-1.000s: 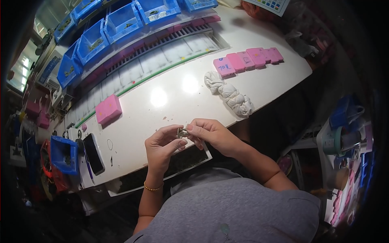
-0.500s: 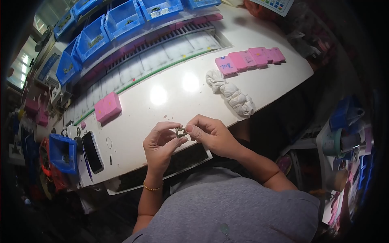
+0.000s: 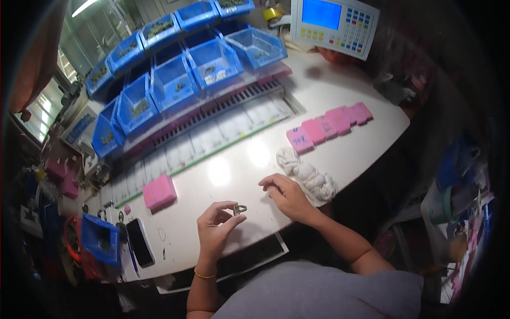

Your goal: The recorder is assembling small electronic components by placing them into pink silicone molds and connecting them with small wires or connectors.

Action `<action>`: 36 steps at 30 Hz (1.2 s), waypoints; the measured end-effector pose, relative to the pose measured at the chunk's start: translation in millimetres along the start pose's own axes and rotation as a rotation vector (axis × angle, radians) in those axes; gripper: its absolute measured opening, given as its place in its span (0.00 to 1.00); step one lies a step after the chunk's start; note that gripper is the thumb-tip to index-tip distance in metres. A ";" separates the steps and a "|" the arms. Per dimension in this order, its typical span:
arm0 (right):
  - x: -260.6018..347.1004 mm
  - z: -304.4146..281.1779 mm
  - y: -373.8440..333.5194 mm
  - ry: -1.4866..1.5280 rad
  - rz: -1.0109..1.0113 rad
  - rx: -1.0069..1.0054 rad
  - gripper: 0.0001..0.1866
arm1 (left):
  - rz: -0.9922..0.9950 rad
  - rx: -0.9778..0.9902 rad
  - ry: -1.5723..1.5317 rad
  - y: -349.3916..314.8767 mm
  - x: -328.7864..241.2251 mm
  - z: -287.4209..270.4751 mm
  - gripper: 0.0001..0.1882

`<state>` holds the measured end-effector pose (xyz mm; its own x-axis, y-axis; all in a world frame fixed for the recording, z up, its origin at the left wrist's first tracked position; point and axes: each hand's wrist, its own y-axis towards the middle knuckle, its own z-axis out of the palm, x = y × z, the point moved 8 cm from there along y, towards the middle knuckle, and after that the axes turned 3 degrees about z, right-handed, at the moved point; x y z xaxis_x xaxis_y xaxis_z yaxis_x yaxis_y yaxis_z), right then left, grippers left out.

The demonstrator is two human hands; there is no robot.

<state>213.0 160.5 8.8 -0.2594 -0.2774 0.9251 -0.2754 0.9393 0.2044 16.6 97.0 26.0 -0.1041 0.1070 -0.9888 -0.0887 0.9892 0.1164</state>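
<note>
Between the thumb and fingertips of my left hand (image 3: 217, 224) is a small ring-shaped metal piece (image 3: 240, 210), held above the front of the white table (image 3: 249, 183). My right hand (image 3: 289, 198) hovers to the right of it, apart from the metal piece. Its fingers are loosely bent and point left, with nothing visible in them. Just beyond and beside the right hand, a twisted white cloth (image 3: 305, 171) lies on the table.
A row of pink blocks (image 3: 324, 129) lies at right and a pink block pair (image 3: 159, 192) at left. Blue bins (image 3: 178, 85) with small pieces stand at the back. A phone (image 3: 140, 243) and blue bin (image 3: 101, 240) sit left. A control panel (image 3: 334, 24) is back right.
My right hand has let go of the metal piece and moved right toward the cloth. My left hand still holds the piece. The view has tilted up, showing more bins and the panel.
</note>
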 end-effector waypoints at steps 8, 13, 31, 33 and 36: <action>-7.7 0.4 21.4 -0.096 0.042 0.075 0.10 | 0.362 -0.202 0.390 184.6 -90.8 -69.1 0.10; 2.9 12.3 28.6 -0.054 0.018 0.170 0.09 | 0.522 -0.350 0.802 312.0 -137.9 -143.0 0.18; 0.4 2.3 20.5 -0.198 -0.225 0.161 0.09 | 0.041 -0.230 0.926 489.6 -86.5 -158.0 0.29; 0.2 4.8 16.8 -0.188 -0.247 0.174 0.09 | -0.048 -0.294 1.245 503.5 -84.0 -155.2 0.34; 8.7 15.7 18.4 -0.165 -0.286 0.205 0.10 | -0.094 -0.303 1.429 505.0 -86.8 -203.2 0.41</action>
<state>191.2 172.2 15.6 -0.2866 -0.5664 0.7727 -0.5331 0.7644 0.3626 -220.4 567.0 189.6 -0.9434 -0.3215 -0.0821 -0.3317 0.9092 0.2514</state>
